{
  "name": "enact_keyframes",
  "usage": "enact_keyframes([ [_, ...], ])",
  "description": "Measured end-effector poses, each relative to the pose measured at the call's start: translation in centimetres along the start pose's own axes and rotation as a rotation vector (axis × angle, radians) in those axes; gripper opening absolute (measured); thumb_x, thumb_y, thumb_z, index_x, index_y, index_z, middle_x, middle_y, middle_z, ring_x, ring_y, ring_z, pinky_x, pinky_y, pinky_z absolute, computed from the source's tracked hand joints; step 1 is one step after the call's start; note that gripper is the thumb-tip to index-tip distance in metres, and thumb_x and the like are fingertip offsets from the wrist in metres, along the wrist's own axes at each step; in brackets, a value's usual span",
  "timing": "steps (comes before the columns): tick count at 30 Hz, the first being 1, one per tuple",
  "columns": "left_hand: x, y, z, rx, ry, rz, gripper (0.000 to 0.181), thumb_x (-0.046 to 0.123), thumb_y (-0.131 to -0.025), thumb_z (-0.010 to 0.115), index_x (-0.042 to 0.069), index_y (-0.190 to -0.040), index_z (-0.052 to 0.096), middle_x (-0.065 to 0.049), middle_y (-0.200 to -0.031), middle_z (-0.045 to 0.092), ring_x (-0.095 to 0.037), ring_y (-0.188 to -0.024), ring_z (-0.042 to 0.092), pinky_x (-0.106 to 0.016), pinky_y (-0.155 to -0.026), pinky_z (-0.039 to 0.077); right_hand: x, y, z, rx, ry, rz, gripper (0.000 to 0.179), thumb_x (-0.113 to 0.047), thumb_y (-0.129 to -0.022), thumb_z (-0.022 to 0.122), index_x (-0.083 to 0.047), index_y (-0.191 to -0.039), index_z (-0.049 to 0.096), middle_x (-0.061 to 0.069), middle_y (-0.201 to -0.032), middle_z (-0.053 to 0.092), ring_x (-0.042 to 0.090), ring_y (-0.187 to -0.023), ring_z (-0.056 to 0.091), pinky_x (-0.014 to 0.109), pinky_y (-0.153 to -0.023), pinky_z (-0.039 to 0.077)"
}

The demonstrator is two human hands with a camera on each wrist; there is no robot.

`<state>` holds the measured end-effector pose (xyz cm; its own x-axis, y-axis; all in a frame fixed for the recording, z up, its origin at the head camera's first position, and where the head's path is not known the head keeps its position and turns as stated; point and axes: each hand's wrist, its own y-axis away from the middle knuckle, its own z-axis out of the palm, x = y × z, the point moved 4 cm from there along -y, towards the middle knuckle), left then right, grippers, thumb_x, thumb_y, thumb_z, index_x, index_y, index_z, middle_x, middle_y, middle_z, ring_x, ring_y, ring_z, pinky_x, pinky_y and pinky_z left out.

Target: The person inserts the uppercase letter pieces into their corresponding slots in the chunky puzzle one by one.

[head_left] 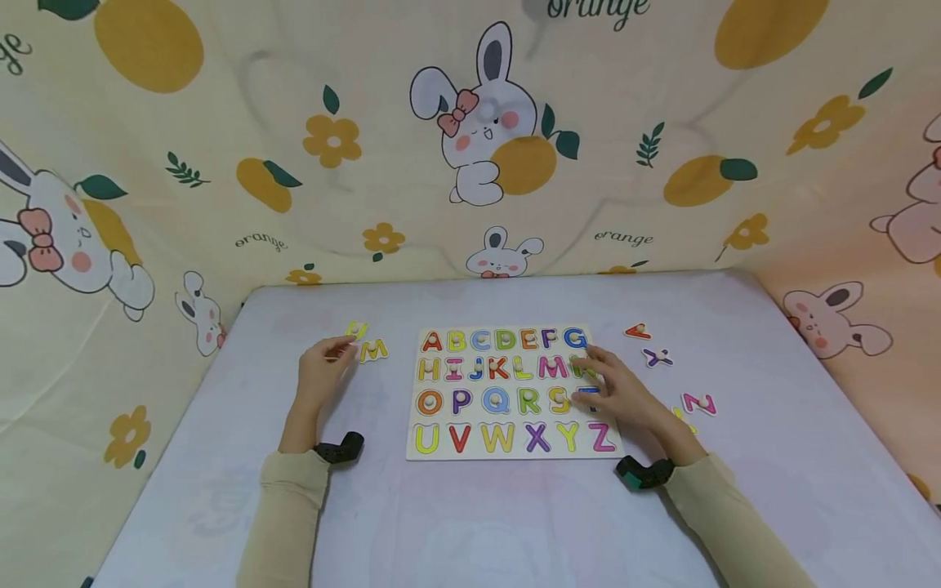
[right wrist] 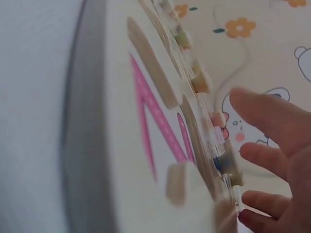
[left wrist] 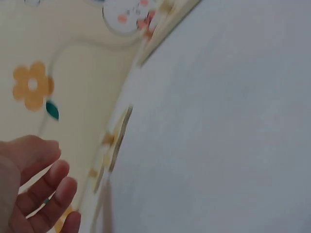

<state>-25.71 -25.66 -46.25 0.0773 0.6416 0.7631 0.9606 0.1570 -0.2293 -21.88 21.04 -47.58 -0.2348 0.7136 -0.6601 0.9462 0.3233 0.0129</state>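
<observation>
An alphabet puzzle board point(head_left: 515, 460) lies on the table, with colored knobbed letters in its upper rows. Its bottom row shows letters without knobs; the right wrist view shows a pink Z point(right wrist: 163, 128) printed in its recess. My left hand point(head_left: 321, 374) hovers beside a yellow letter U point(head_left: 356, 329) and a yellow letter W point(head_left: 373, 351), its fingers loosely bent around nothing. Over the board's right side, my right hand point(head_left: 621, 390) has its fingers spread above the N and the blue T point(head_left: 588, 398); the right wrist view shows nothing held.
To the board's right lie a red letter V point(head_left: 637, 331), a purple letter X point(head_left: 657, 358) and a pink letter Z point(head_left: 698, 404). A yellow letter point(head_left: 684, 420) is partly hidden by the right forearm. A patterned cloth point(head_left: 573, 220) hangs behind the table.
</observation>
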Motion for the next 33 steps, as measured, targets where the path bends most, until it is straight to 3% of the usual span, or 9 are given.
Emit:
enact_keyframes([
  [6, -1.8, -2.2, -0.2, -0.010, -0.081, -0.112, 0.028, 0.013, -0.090, 0.063, 0.000, -0.114, 0.069, -0.021, -0.097, 0.069, -0.011, -0.078, 0.055, -0.013, -0.068, 0.039, 0.5, 0.1, 0.7, -0.097, -0.029, -0.031, 0.070, -0.036, -0.084, 0.072, -0.013, -0.145, 0.044, 0.026, -0.161, 0.010, 0.050, -0.148, 0.001, 0.073, -0.113, 0.005],
  [11, -2.7, -3.0, 0.0, -0.012, -0.077, -0.154, 0.031, 0.015, -0.088, 0.063, 0.000, -0.115, 0.068, -0.019, -0.095, 0.068, -0.006, -0.075, 0.050, -0.015, -0.068, 0.039, 0.3, 0.1, 1.1, -0.132, 0.051, -0.056, 0.076, -0.042, -0.083, 0.070, -0.015, -0.147, 0.040, 0.027, -0.161, 0.006, 0.051, -0.148, -0.003, 0.070, -0.115, 0.000],
  [15, -3.2, -3.5, 0.3, -0.018, -0.070, -0.175, 0.033, 0.017, -0.088, 0.063, 0.001, -0.116, 0.068, -0.017, -0.094, 0.067, -0.011, -0.077, 0.051, -0.019, -0.072, 0.039, 0.1, 0.1, 1.2, -0.151, 0.103, -0.053, 0.079, -0.046, -0.082, 0.071, -0.015, -0.148, 0.039, 0.026, -0.161, 0.004, 0.051, -0.147, -0.003, 0.069, -0.116, -0.002],
  [23, -2.7, -4.0, 0.5, -0.022, -0.118, -0.187, 0.031, 0.020, -0.090, 0.064, 0.001, -0.114, 0.070, -0.018, -0.094, 0.068, -0.016, -0.080, 0.054, -0.021, -0.070, 0.038, 0.1, 0.2, 1.3, -0.154, 0.143, -0.045, 0.084, -0.050, -0.080, 0.071, -0.019, -0.149, 0.036, 0.025, -0.162, 0.003, 0.050, -0.148, -0.003, 0.068, -0.116, -0.004],
  [33, -2.0, -4.0, 1.1, -0.029, -0.164, -0.186, 0.030, 0.020, -0.090, 0.062, 0.001, -0.113, 0.070, -0.016, -0.094, 0.067, -0.022, -0.084, 0.056, -0.022, -0.068, 0.036, 0.1, 0.5, 1.1, -0.157, 0.104, -0.007, 0.066, -0.043, -0.093, 0.058, -0.017, -0.149, 0.036, 0.024, -0.162, 0.004, 0.049, -0.149, -0.004, 0.069, -0.114, -0.010],
])
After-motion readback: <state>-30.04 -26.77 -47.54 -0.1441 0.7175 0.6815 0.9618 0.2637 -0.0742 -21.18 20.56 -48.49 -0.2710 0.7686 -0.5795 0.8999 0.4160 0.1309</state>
